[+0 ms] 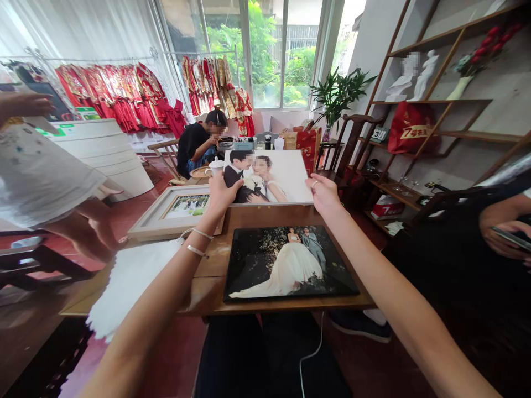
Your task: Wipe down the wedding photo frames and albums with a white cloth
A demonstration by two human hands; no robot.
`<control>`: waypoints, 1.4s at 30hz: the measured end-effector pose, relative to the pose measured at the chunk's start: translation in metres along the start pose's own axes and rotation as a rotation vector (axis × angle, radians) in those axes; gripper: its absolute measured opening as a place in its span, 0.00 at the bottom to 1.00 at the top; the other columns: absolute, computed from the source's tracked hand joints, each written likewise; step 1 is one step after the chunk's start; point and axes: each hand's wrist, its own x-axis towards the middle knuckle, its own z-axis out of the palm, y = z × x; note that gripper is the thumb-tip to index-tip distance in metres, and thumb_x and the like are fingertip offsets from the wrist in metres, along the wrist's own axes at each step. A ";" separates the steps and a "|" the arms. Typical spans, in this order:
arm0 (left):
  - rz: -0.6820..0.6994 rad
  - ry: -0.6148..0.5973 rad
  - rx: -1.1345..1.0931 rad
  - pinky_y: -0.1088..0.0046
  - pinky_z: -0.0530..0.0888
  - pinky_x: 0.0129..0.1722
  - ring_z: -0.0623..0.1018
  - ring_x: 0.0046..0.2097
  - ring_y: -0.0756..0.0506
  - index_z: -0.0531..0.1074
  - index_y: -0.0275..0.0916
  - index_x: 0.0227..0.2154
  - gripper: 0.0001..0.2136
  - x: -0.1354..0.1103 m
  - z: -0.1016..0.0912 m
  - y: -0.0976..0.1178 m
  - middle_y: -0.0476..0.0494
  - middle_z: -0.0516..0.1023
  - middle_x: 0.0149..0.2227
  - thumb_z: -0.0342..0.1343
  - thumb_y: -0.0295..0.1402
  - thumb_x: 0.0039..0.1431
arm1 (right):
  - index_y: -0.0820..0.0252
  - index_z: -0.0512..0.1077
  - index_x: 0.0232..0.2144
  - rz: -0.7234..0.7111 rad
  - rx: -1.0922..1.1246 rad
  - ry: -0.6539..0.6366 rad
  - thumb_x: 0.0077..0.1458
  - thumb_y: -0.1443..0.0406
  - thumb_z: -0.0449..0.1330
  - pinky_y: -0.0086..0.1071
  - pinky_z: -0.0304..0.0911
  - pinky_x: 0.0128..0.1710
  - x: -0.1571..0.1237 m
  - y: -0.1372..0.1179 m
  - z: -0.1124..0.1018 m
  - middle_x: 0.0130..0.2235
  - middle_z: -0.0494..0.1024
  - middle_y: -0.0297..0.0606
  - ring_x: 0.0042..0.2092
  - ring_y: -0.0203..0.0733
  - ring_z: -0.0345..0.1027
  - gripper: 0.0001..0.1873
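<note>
Both my hands hold a large white wedding photo panel (292, 177) by its side edges, tilted up above the far part of the wooden table (207, 284). My left hand (225, 190) grips its left edge, the thumb over the front. On the right edge, my right hand (323, 190) is closed, with a ring on one finger. Below it, close to me, a dark glossy wedding photo panel (286, 265) lies flat. A pale framed photo (178, 210) lies left of my left hand. The panel's far side is hidden.
A white cloth or sheet (128, 276) hangs over the table's left edge. A lidded white cup (216, 166) stands behind my left hand. A person in black (194, 143) sits at the far end. Other people are at left and right, one holding a phone (512, 237).
</note>
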 end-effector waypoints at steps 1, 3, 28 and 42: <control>0.050 0.026 -0.071 0.65 0.68 0.47 0.73 0.46 0.40 0.68 0.34 0.42 0.18 -0.005 -0.008 0.004 0.39 0.75 0.42 0.59 0.39 0.49 | 0.62 0.68 0.29 -0.013 0.036 -0.018 0.40 0.77 0.61 0.29 0.71 0.35 -0.006 -0.008 -0.003 0.27 0.74 0.33 0.34 0.37 0.72 0.12; 0.134 0.019 -0.171 0.67 0.70 0.45 0.74 0.44 0.43 0.69 0.35 0.42 0.19 -0.019 -0.025 0.014 0.41 0.76 0.41 0.59 0.41 0.49 | 0.62 0.69 0.29 0.008 0.084 -0.080 0.41 0.75 0.62 0.31 0.72 0.36 -0.020 -0.021 -0.012 0.28 0.75 0.34 0.35 0.38 0.73 0.11; -0.007 -0.516 0.286 0.73 0.61 0.23 0.72 0.26 0.46 0.64 0.40 0.18 0.27 -0.152 -0.032 -0.011 0.48 0.72 0.20 0.55 0.63 0.36 | 0.59 0.66 0.26 0.015 -0.761 -0.157 0.43 0.52 0.57 0.31 0.59 0.25 -0.142 0.011 -0.123 0.27 0.75 0.38 0.28 0.41 0.68 0.16; 0.086 -0.854 0.376 0.72 0.64 0.25 0.72 0.21 0.46 0.57 0.42 0.07 0.30 -0.125 -0.023 -0.015 0.45 0.69 0.11 0.51 0.65 0.39 | 0.55 0.61 0.24 -0.159 -1.570 -0.333 0.56 0.54 0.45 0.30 0.48 0.26 -0.127 0.015 -0.129 0.24 0.70 0.37 0.28 0.42 0.63 0.16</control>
